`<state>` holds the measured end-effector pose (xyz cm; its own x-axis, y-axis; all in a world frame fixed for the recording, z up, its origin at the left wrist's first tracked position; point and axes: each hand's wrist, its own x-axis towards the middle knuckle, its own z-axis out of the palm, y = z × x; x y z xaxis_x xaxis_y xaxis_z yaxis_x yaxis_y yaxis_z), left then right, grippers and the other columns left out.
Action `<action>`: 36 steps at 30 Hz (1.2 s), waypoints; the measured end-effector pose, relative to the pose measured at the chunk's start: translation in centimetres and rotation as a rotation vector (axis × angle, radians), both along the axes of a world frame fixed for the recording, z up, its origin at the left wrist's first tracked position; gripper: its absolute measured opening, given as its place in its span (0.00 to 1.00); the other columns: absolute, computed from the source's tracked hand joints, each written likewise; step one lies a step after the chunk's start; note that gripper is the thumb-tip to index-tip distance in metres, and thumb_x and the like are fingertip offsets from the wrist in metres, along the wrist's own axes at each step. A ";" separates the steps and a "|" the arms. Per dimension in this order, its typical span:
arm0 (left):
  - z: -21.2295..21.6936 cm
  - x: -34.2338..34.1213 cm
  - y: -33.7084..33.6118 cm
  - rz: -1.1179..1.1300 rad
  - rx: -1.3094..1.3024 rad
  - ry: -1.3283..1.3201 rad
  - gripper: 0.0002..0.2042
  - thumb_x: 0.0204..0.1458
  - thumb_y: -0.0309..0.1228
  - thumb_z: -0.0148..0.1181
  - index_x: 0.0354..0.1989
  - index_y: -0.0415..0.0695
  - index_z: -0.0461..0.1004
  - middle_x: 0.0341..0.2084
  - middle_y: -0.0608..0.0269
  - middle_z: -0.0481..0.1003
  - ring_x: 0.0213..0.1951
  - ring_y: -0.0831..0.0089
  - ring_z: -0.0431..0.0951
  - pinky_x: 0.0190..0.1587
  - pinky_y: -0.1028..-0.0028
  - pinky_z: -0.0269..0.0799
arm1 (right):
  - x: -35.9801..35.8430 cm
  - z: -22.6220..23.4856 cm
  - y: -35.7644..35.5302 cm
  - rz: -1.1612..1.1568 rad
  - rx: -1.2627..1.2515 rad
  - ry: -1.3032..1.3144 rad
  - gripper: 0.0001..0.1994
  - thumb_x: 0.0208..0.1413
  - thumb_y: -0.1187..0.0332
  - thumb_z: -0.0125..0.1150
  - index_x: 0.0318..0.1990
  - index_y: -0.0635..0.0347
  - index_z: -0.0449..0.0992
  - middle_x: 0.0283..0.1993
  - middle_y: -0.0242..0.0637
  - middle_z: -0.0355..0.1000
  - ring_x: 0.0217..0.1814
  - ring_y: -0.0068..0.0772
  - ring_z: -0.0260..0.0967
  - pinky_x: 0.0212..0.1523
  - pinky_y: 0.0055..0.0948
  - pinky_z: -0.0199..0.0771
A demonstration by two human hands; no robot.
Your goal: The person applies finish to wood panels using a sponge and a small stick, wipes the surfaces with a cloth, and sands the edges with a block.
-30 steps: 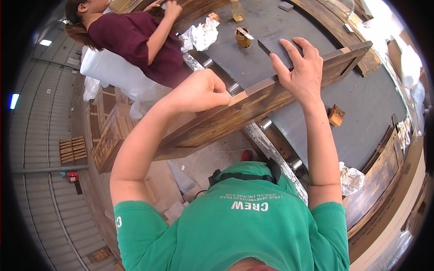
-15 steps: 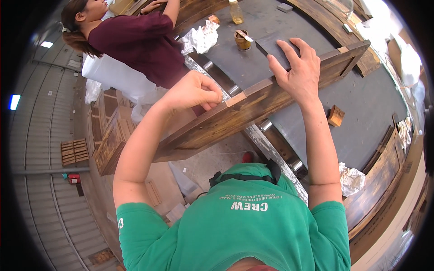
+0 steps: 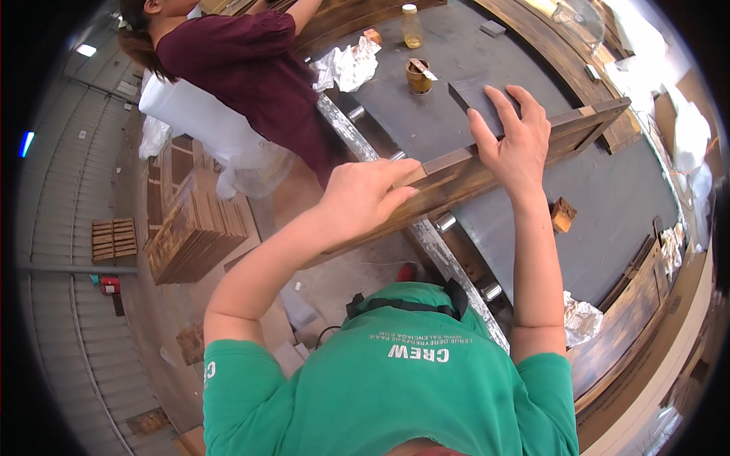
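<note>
A long dark-stained wooden panel (image 3: 585, 125) lies slanted across the grey worktable (image 3: 608, 190). My left hand (image 3: 365, 197) grips the panel's near edge, thumb on top and fingers stretched along the wood. My right hand (image 3: 513, 144) clasps the panel's far edge further right, with spread fingers. Its fingertips reach onto a dark grey block (image 3: 468, 91) lying on the table just behind the panel.
An open jar of brown stain (image 3: 417, 76), a small bottle (image 3: 411, 25) and crumpled white rags (image 3: 346, 64) sit behind. A small wood block (image 3: 562, 214) lies on the table. A person in a maroon shirt (image 3: 243, 68) works far left. Stacked boards (image 3: 194, 228) stand on the floor.
My left hand has opened from a fist and slid along the panel's edge. Both hands and the panel sit lower in the picture. The person in maroon has shifted further off.
</note>
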<state>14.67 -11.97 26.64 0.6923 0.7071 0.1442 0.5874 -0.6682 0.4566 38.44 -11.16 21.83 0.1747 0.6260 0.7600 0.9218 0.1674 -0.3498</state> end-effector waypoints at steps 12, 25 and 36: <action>-1.8 -0.5 -1.1 0.219 -0.099 -0.356 0.12 0.49 0.31 0.64 0.41 0.42 0.78 0.32 0.55 0.78 0.30 0.66 0.79 0.34 0.73 0.75 | -0.2 1.1 0.0 0.031 -0.150 0.012 0.19 0.47 0.56 0.65 0.46 0.54 0.78 0.53 0.43 0.67 0.55 0.43 0.63 0.55 0.39 0.61; -3.5 -1.0 -0.4 0.168 0.234 -0.285 0.08 0.46 0.33 0.64 0.27 0.43 0.74 0.18 0.62 0.72 0.21 0.64 0.75 0.22 0.67 0.70 | -5.7 8.4 -0.4 0.310 -0.676 -0.218 0.16 0.44 0.57 0.62 0.36 0.58 0.82 0.42 0.45 0.73 0.38 0.42 0.73 0.42 0.34 0.73; -4.1 -0.8 -0.3 0.170 0.250 -0.290 0.09 0.45 0.33 0.64 0.23 0.43 0.72 0.18 0.60 0.72 0.23 0.62 0.77 0.24 0.66 0.71 | -7.4 11.7 -0.4 0.292 -0.653 -0.494 0.15 0.42 0.59 0.63 0.35 0.58 0.82 0.40 0.44 0.73 0.38 0.46 0.72 0.42 0.35 0.73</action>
<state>13.91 -12.28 22.50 0.4743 0.7262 0.4977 0.5696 -0.6841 0.4556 31.00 -11.59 33.56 -0.3162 0.9316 0.1794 0.9448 0.3263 -0.0293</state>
